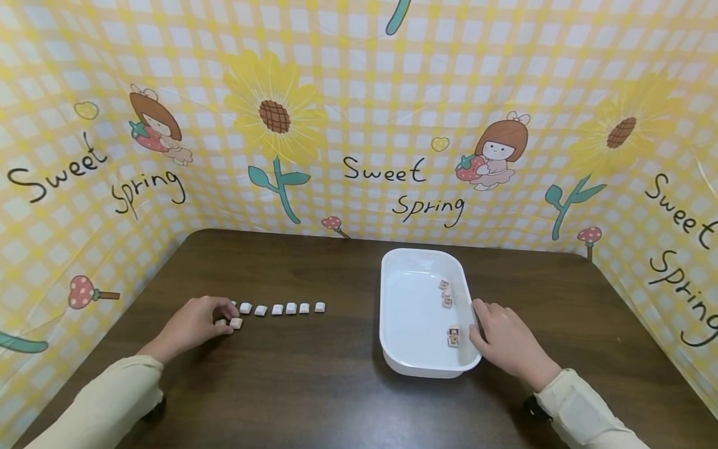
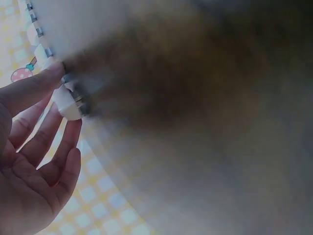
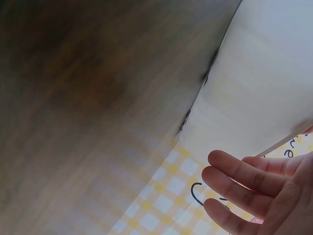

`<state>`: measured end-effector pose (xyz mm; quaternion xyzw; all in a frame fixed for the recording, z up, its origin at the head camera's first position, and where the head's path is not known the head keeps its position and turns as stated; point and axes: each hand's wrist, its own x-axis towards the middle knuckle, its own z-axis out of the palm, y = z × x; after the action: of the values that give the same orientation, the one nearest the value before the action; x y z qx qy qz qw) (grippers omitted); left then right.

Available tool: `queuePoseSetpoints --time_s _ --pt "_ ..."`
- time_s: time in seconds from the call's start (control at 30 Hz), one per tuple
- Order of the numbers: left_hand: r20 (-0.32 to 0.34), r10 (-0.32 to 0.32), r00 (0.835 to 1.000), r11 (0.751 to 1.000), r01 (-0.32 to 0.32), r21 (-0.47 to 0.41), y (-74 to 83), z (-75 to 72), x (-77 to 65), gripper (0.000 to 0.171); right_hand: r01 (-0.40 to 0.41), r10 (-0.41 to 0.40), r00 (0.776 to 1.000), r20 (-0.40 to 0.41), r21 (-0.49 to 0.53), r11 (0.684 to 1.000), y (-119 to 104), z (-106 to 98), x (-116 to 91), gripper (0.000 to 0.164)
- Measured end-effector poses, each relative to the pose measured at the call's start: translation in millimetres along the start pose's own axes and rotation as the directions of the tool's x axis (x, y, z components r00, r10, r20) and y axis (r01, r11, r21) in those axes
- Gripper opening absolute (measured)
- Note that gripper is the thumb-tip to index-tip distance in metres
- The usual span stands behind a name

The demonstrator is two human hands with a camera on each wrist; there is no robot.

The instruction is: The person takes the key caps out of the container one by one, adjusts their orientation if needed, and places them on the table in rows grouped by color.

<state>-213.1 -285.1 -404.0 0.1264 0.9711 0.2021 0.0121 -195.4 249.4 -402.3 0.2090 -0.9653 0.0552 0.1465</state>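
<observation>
A row of several white keycaps (image 1: pixel 277 309) runs across the left half of the table. At its left end my left hand (image 1: pixel 193 321) has curled fingers and pinches a white keycap (image 2: pixel 68 104), partly hidden by the fingers. Another keycap (image 1: pixel 236 323) lies close beside the thumb, nearer than the row. My right hand (image 1: pixel 507 337) holds the right rim of a white basin (image 1: pixel 409 368), thumb at the rim and the other fingers loosely bent outside the wall (image 3: pixel 249 73). Inside the basin lie several brown-and-white keycaps (image 1: pixel 453 337), along its right side.
The dark wooden table (image 1: pixel 314 386) has rounded far corners. A yellow checked cloth (image 1: pixel 364 93) with flowers and lettering hangs behind it and at both sides. Cuffs of pale sleeves (image 1: pixel 578 405) and dark wrist bands (image 1: pixel 536 408) are on both arms.
</observation>
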Motion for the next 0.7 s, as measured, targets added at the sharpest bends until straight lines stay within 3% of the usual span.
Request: queuePoseSetpoints --time_s 0.13,0.3,0.5,0.7 --pt "-0.025 0.0 1.0 0.999 0.0 0.037 8.4 -11.5 -2.7 0.019 0.012 -0.012 1.0 -0.008 -0.002 1.0 -1 1 0 0.027" --pt "-0.081 0.046 0.996 0.996 -0.04 0.075 41.6 -35.9 -1.6 0.018 0.01 -0.01 1.0 -0.008 0.003 1.0 -2 -2 0 0.026" --pt "-0.107 0.192 0.976 0.981 -0.187 0.057 104.4 -51.2 21.7 0.017 0.003 -0.003 1.0 -0.002 0.007 1.0 -2 -4 0 0.025" --pt "-0.057 0.318 0.946 0.948 -0.317 0.027 183.1 -43.3 64.2 0.014 -0.011 0.011 1.0 0.007 0.017 1.0 -2 -3 1 0.024"
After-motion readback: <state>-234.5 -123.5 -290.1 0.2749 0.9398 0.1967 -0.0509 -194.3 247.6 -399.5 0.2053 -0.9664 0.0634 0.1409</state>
